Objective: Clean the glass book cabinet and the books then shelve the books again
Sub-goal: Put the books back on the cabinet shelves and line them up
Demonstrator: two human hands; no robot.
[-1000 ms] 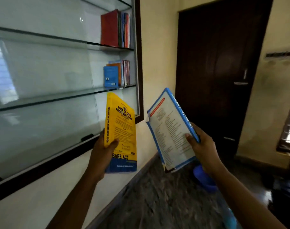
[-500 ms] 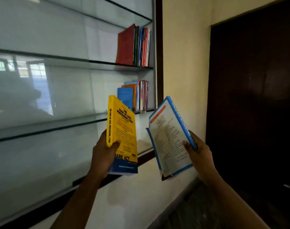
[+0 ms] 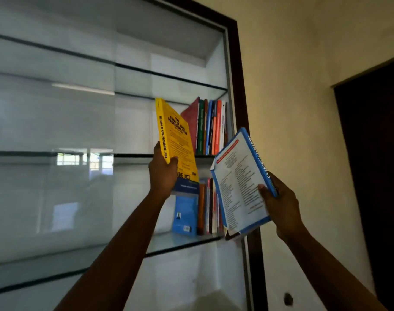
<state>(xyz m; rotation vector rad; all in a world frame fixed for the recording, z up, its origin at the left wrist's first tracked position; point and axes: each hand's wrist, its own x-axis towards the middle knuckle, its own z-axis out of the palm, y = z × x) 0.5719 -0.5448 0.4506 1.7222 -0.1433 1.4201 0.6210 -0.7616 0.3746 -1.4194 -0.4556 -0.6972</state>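
Note:
My left hand (image 3: 163, 173) grips a yellow law book (image 3: 174, 135) by its lower spine and holds it upright in front of the glass cabinet (image 3: 238, 63). To its right, my right hand (image 3: 280, 198) holds a blue and white accounting book (image 3: 238, 182), tilted, by its right edge. Behind the yellow book, several books (image 3: 210, 126) stand at the right end of an upper glass shelf (image 3: 135, 156). A second row of books (image 3: 191, 212) stands on the shelf below (image 3: 169, 242).
The cabinet's dark wooden frame (image 3: 254, 254) runs down the right side. A cream wall (image 3: 292, 86) lies beyond it, with a dark door (image 3: 375, 153) at the far right. The left parts of the glass shelves hold no books.
Both hands have risen with their books toward the upper shelves. The view has tilted up and closer to the cabinet, and the floor is out of sight.

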